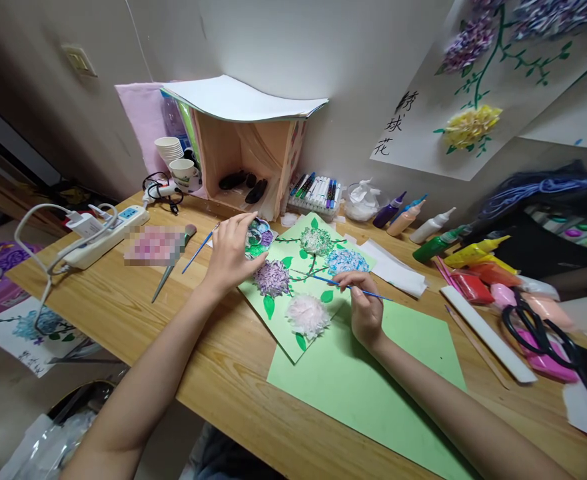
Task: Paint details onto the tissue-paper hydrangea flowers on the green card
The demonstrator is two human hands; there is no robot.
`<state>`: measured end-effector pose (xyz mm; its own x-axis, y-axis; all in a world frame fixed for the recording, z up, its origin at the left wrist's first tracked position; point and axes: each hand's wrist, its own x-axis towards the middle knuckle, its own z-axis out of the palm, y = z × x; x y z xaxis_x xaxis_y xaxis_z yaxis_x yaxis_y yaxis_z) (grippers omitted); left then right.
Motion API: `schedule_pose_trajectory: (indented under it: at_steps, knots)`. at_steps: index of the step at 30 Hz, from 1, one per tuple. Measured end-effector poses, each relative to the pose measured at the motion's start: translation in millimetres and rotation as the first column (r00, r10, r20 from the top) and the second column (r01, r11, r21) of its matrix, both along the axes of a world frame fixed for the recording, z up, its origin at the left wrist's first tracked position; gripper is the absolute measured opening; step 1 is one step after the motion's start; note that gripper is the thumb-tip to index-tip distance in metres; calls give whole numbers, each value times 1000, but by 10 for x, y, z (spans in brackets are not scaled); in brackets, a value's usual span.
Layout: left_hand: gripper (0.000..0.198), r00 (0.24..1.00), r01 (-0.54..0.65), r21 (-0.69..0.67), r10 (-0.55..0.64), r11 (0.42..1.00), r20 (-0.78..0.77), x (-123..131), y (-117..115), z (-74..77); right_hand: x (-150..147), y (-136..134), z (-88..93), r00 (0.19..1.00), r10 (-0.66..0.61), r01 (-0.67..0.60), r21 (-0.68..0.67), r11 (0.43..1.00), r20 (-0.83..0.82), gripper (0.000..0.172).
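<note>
The right hand [366, 317] pinches a blue brush [377, 295], its tip over the flower picture [298, 287], which lies between the surface's [218, 363] front and back edges, overlapping a plain green sheet [413, 353]. Toward the back edge, the left hand [230, 252] curls half-open around a paint palette [259, 239]; whether it grips, I cannot tell.

The left hand [230, 253] partly hides the palette [258, 241], while pixelation obscures a pink item [154, 245].
</note>
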<state>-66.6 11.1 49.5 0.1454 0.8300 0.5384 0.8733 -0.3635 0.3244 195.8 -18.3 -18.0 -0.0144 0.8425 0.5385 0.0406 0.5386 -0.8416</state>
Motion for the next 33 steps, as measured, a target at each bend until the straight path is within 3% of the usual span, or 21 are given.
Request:
schedule_pose_trajectory:
  at_steps: [4, 17, 33]
  knots:
    - [69, 999, -45, 11, 45, 999, 15, -21, 8, 10, 8, 36, -1, 999, 41, -42, -58, 997, -17, 18]
    - [70, 1000, -24, 4, 24, 1000, 10, -6, -3, 9, -17, 31, 38, 990, 119, -112, -91, 990, 73, 19]
    - [70, 1000, -20, -8, 20, 1000, 20, -18, 15, -12, -21, 31, 28, 994, 91, -85, -88, 992, 62, 19]
